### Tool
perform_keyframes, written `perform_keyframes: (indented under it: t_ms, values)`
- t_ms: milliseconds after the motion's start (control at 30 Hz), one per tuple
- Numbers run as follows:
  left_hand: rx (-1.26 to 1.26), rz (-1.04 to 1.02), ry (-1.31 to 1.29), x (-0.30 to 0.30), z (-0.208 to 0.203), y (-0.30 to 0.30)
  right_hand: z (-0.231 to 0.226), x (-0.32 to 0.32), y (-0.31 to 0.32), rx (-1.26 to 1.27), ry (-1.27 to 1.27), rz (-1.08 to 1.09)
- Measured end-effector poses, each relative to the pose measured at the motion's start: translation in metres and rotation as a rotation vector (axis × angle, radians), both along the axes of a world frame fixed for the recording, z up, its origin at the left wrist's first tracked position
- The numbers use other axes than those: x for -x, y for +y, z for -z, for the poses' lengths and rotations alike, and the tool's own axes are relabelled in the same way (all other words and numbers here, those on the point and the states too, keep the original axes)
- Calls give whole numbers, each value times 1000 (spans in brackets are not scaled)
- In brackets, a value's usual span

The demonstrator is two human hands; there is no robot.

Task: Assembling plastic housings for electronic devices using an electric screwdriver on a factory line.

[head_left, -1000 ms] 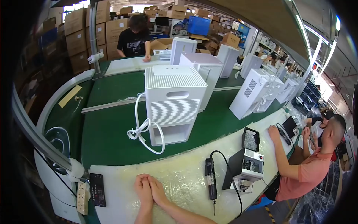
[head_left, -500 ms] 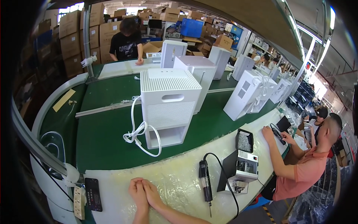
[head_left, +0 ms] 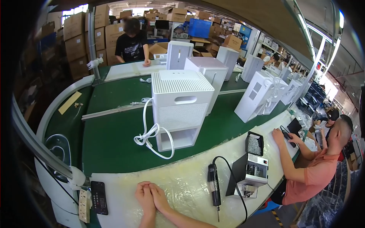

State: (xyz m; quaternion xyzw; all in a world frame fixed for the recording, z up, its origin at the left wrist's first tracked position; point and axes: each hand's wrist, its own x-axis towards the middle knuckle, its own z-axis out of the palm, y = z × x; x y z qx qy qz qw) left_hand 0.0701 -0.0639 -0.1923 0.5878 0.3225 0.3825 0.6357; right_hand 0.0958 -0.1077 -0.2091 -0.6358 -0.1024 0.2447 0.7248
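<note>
Beyond the pale, film-covered worktop (head_left: pixel 123 184), a green belt (head_left: pixel 114 142) carries a tall white ribbed plastic box (head_left: pixel 180 118), its white cord (head_left: pixel 154 129) already bundled. Left hand (head_left: pixel 145 197) and right hand (head_left: pixel 159 197) rest together, fingers closed, seemingly empty. Whether the box needs more work doesn't show.

Hands (head_left: pixel 160 198) between phone (head_left: pixel 99 198), left, and electric screwdriver (head_left: pixel 214 185), right
</note>
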Motion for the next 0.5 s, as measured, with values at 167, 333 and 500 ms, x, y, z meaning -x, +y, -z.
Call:
perform_keyframes:
  t_ms: [167,333,500]
  values:
    - [-8,0,7,0,-5,-1,8,-1,1,-8,0,-5]
    - [28,-4,13,0,-4,0,6,0,3,-44,-12,10]
    - [-32,-13,23,-2,-6,0,2,-2,1,-73,-17,-1]
